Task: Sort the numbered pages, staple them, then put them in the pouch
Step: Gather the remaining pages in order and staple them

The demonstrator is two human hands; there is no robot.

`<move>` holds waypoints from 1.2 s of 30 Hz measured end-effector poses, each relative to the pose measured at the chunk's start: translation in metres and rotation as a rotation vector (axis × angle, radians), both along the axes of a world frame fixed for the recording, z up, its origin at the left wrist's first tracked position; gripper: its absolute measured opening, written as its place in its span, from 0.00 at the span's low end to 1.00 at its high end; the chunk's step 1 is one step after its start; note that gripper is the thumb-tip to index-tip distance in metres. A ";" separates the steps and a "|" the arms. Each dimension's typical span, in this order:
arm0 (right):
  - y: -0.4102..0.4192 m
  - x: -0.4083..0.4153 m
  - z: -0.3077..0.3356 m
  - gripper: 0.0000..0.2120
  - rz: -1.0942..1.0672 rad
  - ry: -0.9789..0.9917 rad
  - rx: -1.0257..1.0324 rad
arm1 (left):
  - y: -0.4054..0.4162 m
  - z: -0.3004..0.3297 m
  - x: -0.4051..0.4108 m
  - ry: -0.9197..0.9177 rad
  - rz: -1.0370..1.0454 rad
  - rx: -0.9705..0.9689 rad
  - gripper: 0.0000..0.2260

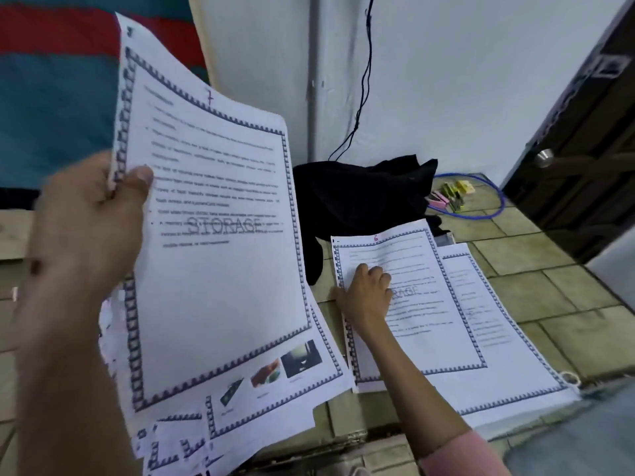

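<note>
- Left hand [86,228] raised close to the camera, grip clenched on a fanned sheaf of pages [220,255], thumb pressed on the left margin of the front sheet.
- Front sheet marked with a handwritten 7 at its top, printed text, a dark patterned border and a grey "STORAGE" watermark; text too blurred to read otherwise.
- Behind it, more bordered sheets poking out below, one with small pictures along its bottom edge.
- Right hand [367,293] down on the tiled floor [567,297], fingers curled on the left part of a page marked 6 [419,304]; cannot tell whether pinching the sheet or only pressing on it.
- Page 6 lying on top of a floor stack [508,355], a further bordered sheet showing out from under it on the right.
- Pink sleeve [464,455] on the right forearm.
- Black cloth bundle [360,201] heaped on the floor just beyond the floor stack, against the white wall.
- Blue hoop [494,211] lying on the tiles near the wall, small coloured items [450,197] inside it.
- Thin black cable [364,80] hanging down the wall.
- Dark door [584,149] with a round metal knob at right.
</note>
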State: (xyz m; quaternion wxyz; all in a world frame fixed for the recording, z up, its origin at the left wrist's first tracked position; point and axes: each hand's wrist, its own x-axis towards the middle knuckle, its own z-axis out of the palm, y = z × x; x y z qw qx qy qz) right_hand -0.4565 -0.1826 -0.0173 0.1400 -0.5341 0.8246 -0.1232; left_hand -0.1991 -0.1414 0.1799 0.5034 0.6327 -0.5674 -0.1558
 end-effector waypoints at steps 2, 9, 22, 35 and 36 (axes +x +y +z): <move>-0.001 -0.003 -0.001 0.21 0.025 0.022 -0.012 | -0.001 -0.020 -0.016 0.036 -0.058 0.143 0.11; 0.000 -0.032 0.030 0.12 -0.004 -0.430 -0.225 | -0.019 -0.126 -0.036 0.395 -0.186 0.569 0.10; 0.024 0.062 0.053 0.04 0.257 -0.729 0.089 | -0.022 -0.184 -0.046 0.692 -0.196 0.730 0.12; 0.020 -0.031 0.034 0.25 0.046 -0.442 -0.181 | -0.016 -0.165 -0.059 0.711 -0.363 0.679 0.13; 0.022 -0.043 0.036 0.28 0.042 -0.572 -0.126 | -0.017 -0.163 -0.062 0.745 -0.394 0.662 0.13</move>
